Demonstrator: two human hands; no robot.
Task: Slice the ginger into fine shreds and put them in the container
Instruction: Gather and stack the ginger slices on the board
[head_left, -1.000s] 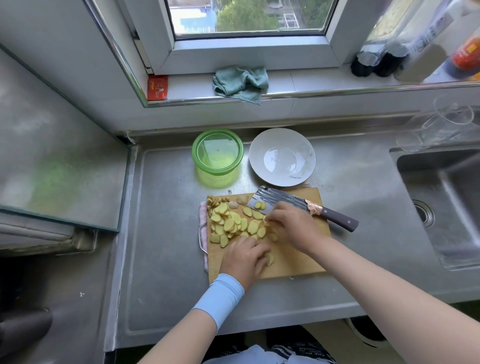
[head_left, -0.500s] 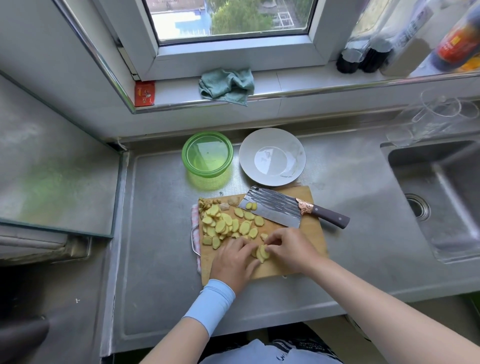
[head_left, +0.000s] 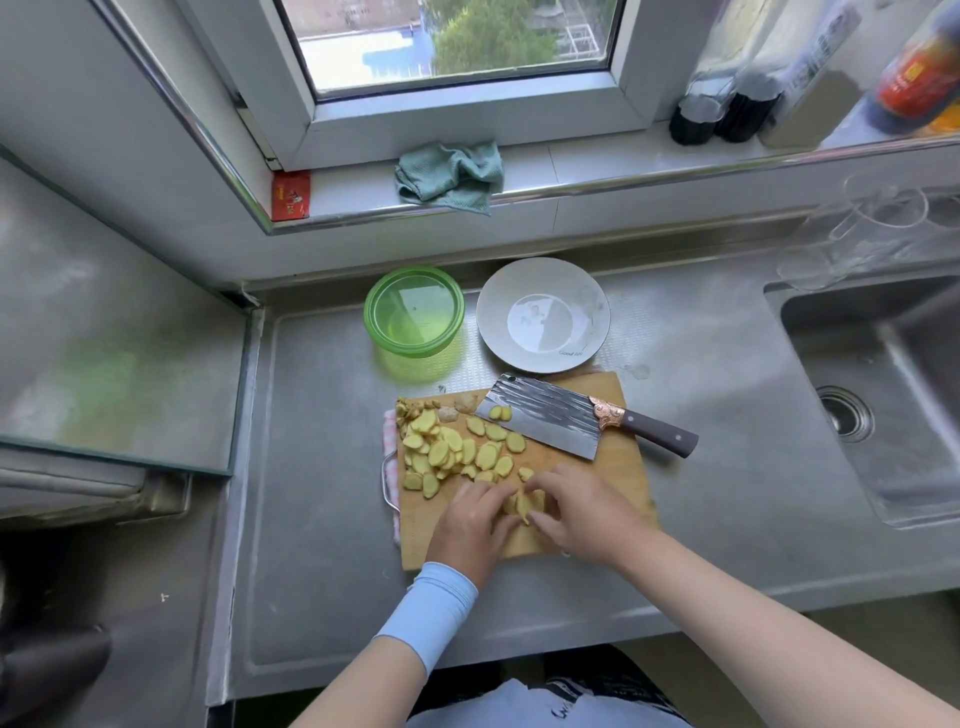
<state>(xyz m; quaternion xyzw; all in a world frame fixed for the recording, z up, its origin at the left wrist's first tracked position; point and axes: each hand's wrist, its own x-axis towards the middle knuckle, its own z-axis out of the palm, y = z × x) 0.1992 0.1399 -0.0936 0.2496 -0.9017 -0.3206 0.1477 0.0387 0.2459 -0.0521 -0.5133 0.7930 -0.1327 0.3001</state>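
Container (head_left: 414, 312) on the bench (head_left: 322, 467): empty. Ginger slices (head_left: 452, 452) heaped at the left of the board (head_left: 618, 483); no shreds yet. Left hand (head_left: 475, 527) and right hand (head_left: 584, 514), fingers (head_left: 485, 496) curled, pinch a small stack of slices (head_left: 524, 504) between them. Cleaver (head_left: 550, 423) lies unheld. A second ago the right hand reached further up, beside the cleaver.

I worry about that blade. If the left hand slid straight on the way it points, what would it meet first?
Probably the ginger stack at the fingertips of the left hand, which the right hand also holds. The cleaver lies farther up the board, beyond both.
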